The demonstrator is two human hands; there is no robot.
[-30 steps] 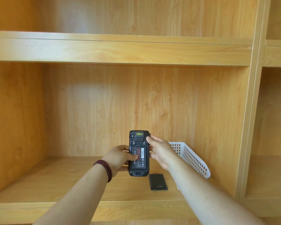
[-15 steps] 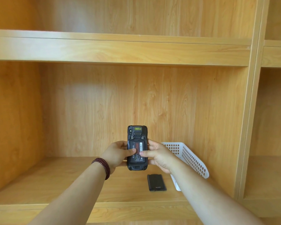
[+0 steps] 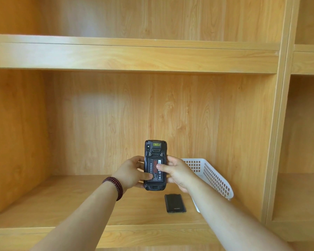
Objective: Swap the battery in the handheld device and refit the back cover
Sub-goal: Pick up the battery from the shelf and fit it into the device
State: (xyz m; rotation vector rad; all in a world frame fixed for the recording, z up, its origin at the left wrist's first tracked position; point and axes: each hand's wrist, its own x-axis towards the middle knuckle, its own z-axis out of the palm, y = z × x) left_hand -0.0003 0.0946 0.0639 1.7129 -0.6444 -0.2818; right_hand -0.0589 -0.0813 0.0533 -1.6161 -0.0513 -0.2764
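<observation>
I hold a black handheld device (image 3: 155,151) upright above the shelf, its back facing me with the cover off. A battery (image 3: 157,175) with a red and white label sits in its open bay. My left hand (image 3: 130,172) grips the device's left edge, thumb resting low on the battery. My right hand (image 3: 178,172) grips the right edge, thumb pressing on the middle of the battery. The black back cover (image 3: 174,203) lies flat on the shelf, below and right of the device.
A wooden shelf board (image 3: 62,201) lies under my arms, with another board above it. A white perforated plastic basket (image 3: 212,176) leans tilted against the upright panel on the right, behind my right forearm. Another compartment opens further right.
My right hand slid down from the device's top to its right edge and put its thumb on the battery. My left thumb moved lower. The device stayed in about the same place.
</observation>
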